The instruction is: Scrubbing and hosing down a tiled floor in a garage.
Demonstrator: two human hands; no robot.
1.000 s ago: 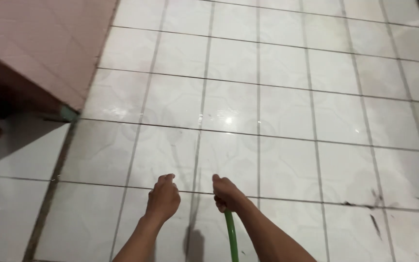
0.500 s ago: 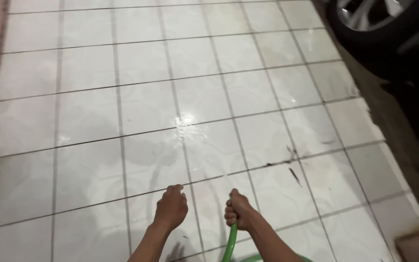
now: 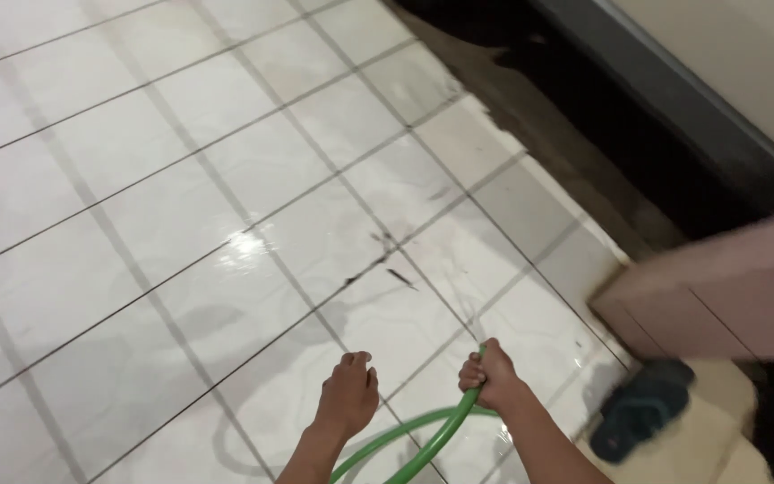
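The right hand is closed in a fist around the end of a green hose, which loops back over the wet white tiled floor toward the bottom edge of the view. The left hand hangs beside it, loosely curled and holding nothing. This looks like floor rinsing in progress, though any water stream is hard to make out. Next, the nozzle end needs aiming at the dark debris near the floor's right edge.
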